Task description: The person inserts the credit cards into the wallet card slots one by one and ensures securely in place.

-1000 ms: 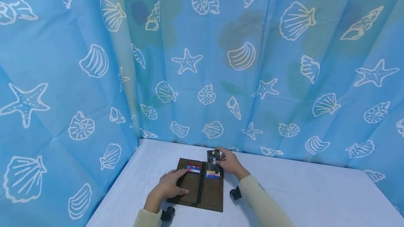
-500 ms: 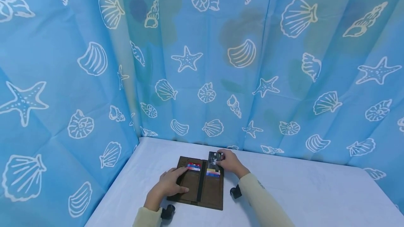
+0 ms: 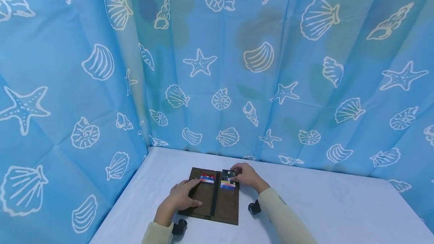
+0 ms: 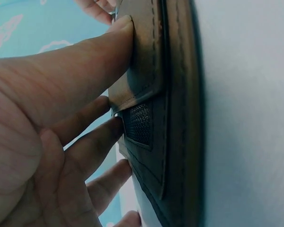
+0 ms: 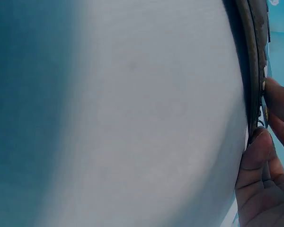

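Observation:
A brown long wallet (image 3: 226, 208) lies spread flat on the table. My right hand (image 3: 249, 176) pinches a black card (image 3: 227, 174) at the top of the right half; its lower part is hidden behind a yellow and blue card (image 3: 228, 185) in that pocket. On the left half, red and blue cards (image 3: 207, 178) show in a slot. My left hand (image 3: 181, 198) rests over the wallet's left side, fingers extended. In the left wrist view its thumb (image 4: 99, 54) presses on the leather and the other fingertips touch the edge. The right wrist view shows only the wallet's side (image 5: 250, 47) and fingers.
A dark band (image 3: 215, 195) runs down the wallet's middle. White cloth covers the table (image 3: 322, 206). Behind and to the left hangs a blue curtain (image 3: 203, 74) with shell prints. Black wrist devices (image 3: 254, 208) sit by both sleeves.
The black card has slid down toward the wallet, its VIP lettering now mostly covered. My right hand has come down with it. The left hand keeps its place on the wallet.

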{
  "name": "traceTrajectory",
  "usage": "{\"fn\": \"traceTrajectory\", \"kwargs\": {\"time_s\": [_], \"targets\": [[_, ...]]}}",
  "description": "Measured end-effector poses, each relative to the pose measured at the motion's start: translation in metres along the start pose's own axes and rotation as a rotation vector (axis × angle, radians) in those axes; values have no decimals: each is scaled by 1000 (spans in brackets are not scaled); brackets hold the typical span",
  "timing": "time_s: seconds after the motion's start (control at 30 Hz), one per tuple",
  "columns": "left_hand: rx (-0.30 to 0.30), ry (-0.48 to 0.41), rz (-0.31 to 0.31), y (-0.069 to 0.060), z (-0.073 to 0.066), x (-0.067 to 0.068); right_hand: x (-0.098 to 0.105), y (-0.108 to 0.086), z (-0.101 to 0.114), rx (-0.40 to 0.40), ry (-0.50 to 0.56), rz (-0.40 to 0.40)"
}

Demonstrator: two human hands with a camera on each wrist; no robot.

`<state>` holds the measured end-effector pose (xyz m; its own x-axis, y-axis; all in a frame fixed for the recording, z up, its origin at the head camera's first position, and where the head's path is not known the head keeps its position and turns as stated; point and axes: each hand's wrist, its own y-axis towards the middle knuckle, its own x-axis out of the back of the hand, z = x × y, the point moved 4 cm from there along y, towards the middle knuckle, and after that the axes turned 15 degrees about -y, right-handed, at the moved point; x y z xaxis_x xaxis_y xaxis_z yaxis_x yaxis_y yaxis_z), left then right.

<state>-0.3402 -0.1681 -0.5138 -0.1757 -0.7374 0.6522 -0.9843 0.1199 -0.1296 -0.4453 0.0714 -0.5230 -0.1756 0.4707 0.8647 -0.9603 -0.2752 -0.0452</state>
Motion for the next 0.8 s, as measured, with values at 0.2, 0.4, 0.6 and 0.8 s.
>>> {"fn": "traceTrajectory", "kwargs": {"time_s": [0.2, 0.4, 0.6, 0.8], "targets": [[-9, -13, -1, -1, 2, -1, -1, -4, -2, 30, -13, 6], [2, -23, 1, 0, 0, -1, -1, -8, -3, 28, 23, 38], [36, -28, -4, -1, -2, -2, -3, -12, 1, 68, 38, 86], [64, -34, -12, -3, 0, -1, -10, -15, 0, 75, 15, 91]]}}
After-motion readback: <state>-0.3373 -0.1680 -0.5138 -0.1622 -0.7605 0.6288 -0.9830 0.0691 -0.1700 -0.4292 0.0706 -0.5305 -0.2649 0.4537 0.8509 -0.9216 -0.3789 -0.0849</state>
